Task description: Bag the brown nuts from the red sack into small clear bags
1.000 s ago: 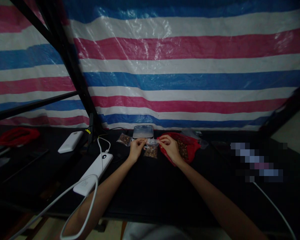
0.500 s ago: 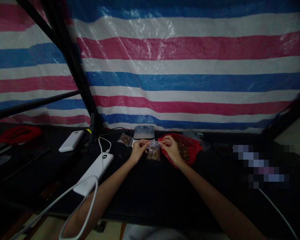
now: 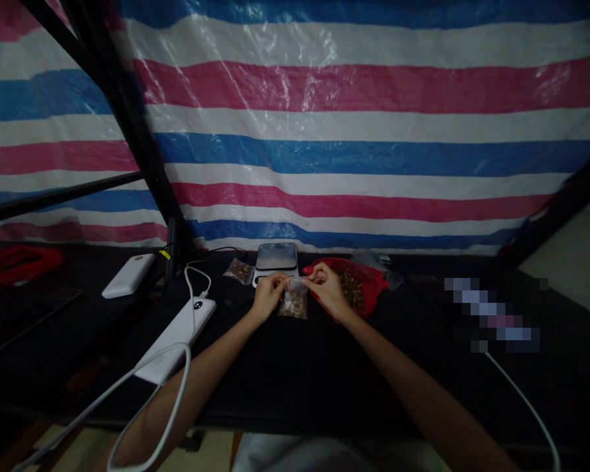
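A small clear plastic bag (image 3: pixel 294 304) with brown bits in its lower part hangs from both my hands. My left hand (image 3: pixel 269 295) pinches the top edge at its left corner. At the right corner, the fingers of my right hand (image 3: pixel 326 288) are closed on the same edge. Just behind my hands stands a small scale (image 3: pixel 276 257) with a shiny flat plate. To its left lies another filled clear bag (image 3: pixel 238 270). A red bag (image 3: pixel 375 290), open and holding more brown bits, sits beside and partly behind my right hand.
White power banks (image 3: pixel 177 341) lie to the left, one with a white cable (image 3: pixel 187 387) looping over my left forearm. Clear plastic (image 3: pixel 368 257) lies behind the red bag. A blurred-out object (image 3: pixel 491 313) is at the right. Striped sheeting (image 3: pixel 324 157) hangs behind the black table (image 3: pixel 305 387).
The whole view has shifted slightly, so things sit further left. Both my hands still pinch the bag's top edge, now slightly closer together.
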Tool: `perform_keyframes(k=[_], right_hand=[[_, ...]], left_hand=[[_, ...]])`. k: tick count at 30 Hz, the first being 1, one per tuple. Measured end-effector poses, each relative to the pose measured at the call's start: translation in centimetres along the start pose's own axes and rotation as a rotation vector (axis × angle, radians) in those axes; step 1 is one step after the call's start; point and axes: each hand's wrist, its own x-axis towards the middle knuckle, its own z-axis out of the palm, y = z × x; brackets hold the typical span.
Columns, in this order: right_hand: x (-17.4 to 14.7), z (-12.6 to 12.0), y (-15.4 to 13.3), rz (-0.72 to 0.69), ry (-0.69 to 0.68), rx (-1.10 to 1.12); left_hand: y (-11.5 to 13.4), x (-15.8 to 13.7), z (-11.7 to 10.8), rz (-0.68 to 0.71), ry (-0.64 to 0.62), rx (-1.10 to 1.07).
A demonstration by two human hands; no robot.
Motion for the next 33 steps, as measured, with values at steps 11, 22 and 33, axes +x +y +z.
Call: perform_keyframes(k=[11,22,33], right_hand=[[-0.8,0.0,-0.4,-0.020,-0.016,-0.254],[-1.0,0.2,-0.7,-0.037,-0.079,-0.369],[-1.2,0.5,-0.5,-0.067,-0.095,-0.255]], left_hand=[[-0.3,-0.2,0.1,0.022,-0.117,-0.008],[0.3,-0.8,0.2,0.057,-0.146,0.089],[0.7,-0.8,0.2,0.131,-0.136,0.173]])
